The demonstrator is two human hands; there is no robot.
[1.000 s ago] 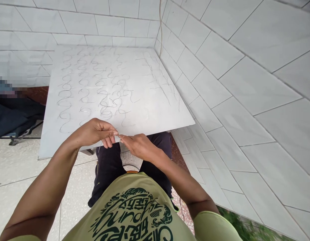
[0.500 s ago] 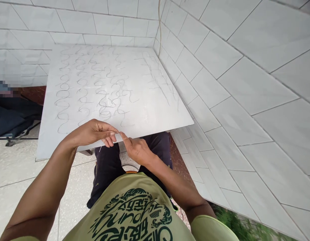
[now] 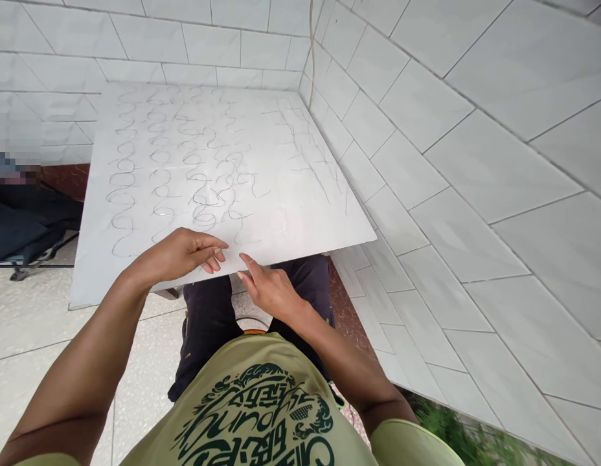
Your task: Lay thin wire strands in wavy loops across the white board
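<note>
My left hand [image 3: 184, 254] hovers at the near edge of a white board [image 3: 300, 213], its thumb and fingertips pinched together; whatever they hold is too thin to make out. My right hand [image 3: 269, 290] is just to its right and a little lower, with the index finger stretched toward the left fingertips, a small gap between them and nothing in it. On the board lie several thin wavy wire pieces [image 3: 203, 194] in rows. Several straighter wire pieces [image 3: 315, 165] lie along the board's right side.
White tiled walls [image 3: 451, 129] close in the board at the back and right. A thin cord [image 3: 310, 52] hangs in the corner. A dark bag or seat [image 3: 23, 226] sits on the terrazzo floor [image 3: 33, 317] at the left. My dark-trousered legs are under the board's near edge.
My hands were touching fingertip to fingertip with a thin wire end hanging below the left hand. They have now drawn apart, the right hand lower, and the wire end no longer shows.
</note>
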